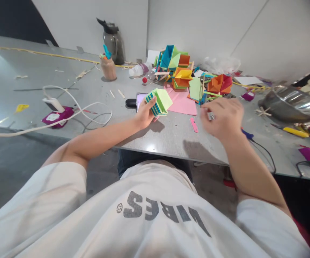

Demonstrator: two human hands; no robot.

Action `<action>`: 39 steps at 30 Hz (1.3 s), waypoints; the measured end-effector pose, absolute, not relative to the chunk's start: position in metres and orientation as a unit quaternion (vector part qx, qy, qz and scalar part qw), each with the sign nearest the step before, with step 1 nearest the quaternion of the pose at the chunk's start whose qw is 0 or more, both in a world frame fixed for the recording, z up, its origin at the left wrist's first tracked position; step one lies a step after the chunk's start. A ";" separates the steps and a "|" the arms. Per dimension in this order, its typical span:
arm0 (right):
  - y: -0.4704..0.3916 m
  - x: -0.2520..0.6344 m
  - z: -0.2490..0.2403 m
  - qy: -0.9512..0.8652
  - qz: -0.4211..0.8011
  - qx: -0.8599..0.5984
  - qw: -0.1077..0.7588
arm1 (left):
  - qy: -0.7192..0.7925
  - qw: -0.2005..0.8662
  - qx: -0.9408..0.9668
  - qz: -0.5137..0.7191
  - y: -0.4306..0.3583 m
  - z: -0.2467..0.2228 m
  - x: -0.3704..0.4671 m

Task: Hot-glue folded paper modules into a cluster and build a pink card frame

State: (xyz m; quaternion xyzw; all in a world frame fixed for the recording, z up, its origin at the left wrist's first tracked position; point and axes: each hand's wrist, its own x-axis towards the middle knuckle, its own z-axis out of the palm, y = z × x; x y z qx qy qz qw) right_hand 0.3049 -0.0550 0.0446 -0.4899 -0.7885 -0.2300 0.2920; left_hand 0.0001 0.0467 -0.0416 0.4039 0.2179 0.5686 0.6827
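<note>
Left grip: closed on the lime-green and blue folded-paper block [160,103]. The block sits in the fingers of my left hand [145,114], thumb [153,101] across its striped edge, pale green folds facing up and away from my palm. Relative to the pink paper sheet [183,103], block is at its left side, raised off the grey tabletop [165,138].

Left forearm [106,134] comes in from the left of the sheet, low slant, elbow bent.

Right hand [222,116]: right of the sheet, over the tabletop, fingers curled, motion-blurred. Small grey bit shows at the fingertips; can't tell if it's gripped. Right forearm [247,166] angles in from the near right, wrist bent.

Around the sheet: 1 flat pink plastic piece [194,125] just on its near side, 1 lit phone [141,100] to its left, partly behind my left hand, multicoloured folded-paper construction [182,77] beyond it.
</note>
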 end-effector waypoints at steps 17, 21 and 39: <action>-0.030 0.211 -0.004 -0.771 -0.161 -0.460 0.410 | 0.213 0.348 0.556 0.724 0.022 -0.053 -0.010; -0.028 0.214 -0.011 -0.757 -0.160 -0.435 0.461 | 0.219 0.279 0.625 0.696 0.034 -0.061 -0.019; -0.023 0.215 -0.020 -0.681 -0.047 -0.397 0.614 | 0.128 0.120 0.738 0.652 0.100 -0.105 -0.035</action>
